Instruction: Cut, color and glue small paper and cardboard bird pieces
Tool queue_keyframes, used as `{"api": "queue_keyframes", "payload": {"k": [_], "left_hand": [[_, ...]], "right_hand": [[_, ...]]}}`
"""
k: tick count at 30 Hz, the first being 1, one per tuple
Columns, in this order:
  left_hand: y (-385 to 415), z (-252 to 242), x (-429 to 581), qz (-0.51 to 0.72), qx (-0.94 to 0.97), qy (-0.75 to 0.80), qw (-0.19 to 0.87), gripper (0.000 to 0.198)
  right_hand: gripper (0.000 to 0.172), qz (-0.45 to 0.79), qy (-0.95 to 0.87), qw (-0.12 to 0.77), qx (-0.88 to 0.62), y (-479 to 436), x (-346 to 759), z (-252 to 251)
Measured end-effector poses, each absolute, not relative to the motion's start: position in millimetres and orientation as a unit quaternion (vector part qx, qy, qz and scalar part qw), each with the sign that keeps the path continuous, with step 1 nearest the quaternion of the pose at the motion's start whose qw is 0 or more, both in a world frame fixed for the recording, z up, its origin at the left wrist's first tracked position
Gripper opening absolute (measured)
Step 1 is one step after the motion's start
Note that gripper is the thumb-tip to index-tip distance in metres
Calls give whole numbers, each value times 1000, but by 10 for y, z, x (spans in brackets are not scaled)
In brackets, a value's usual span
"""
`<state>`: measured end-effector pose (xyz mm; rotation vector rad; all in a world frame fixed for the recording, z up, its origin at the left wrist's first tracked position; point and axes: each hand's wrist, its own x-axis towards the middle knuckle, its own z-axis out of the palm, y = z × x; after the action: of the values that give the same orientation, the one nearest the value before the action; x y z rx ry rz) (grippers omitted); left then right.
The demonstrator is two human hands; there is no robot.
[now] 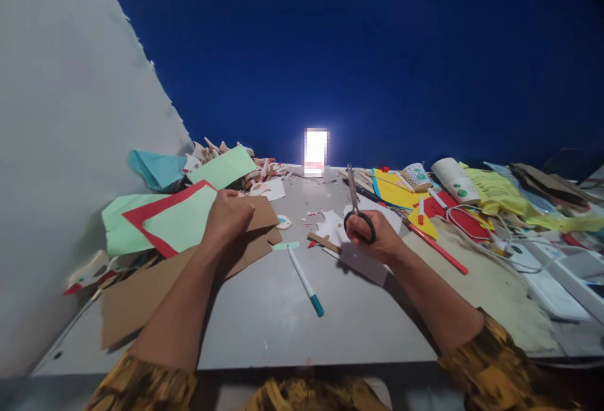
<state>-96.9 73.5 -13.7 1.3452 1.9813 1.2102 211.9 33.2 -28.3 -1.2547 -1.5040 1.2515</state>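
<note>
My right hand (377, 238) is closed round the black handles of a pair of scissors (355, 200), blades pointing up and away from me. It rests over white paper scraps (333, 228) on the grey table (264, 310). My left hand (227, 214) is curled shut on the edge of a brown cardboard sheet (255, 235), which lies on the table's left side. A white pen with a teal cap (306, 282) lies between my two forearms.
Green and red paper sheets (174, 219) are piled at the left by the grey wall. At the right lie a red pencil (438, 248), yellow and red paper (396, 189), a paper cup (417, 176), a white roll (453, 179) and white cables (476, 219). A bright screen (316, 152) stands at the back.
</note>
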Motion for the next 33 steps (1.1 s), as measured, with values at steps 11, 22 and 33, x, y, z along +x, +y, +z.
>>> {"api": "queue_keyframes", "payload": {"k": [11, 22, 33], "left_hand": [[688, -457, -175, 171, 897, 398, 89, 12], [586, -561, -94, 209, 854, 426, 214, 13], [620, -634, -207, 413, 420, 383, 711, 20]], "right_hand": [[56, 308, -646, 357, -600, 517, 2255, -278], [42, 57, -666, 69, -741, 758, 2691, -252], [37, 155, -707, 221, -654, 761, 2584, -433]]}}
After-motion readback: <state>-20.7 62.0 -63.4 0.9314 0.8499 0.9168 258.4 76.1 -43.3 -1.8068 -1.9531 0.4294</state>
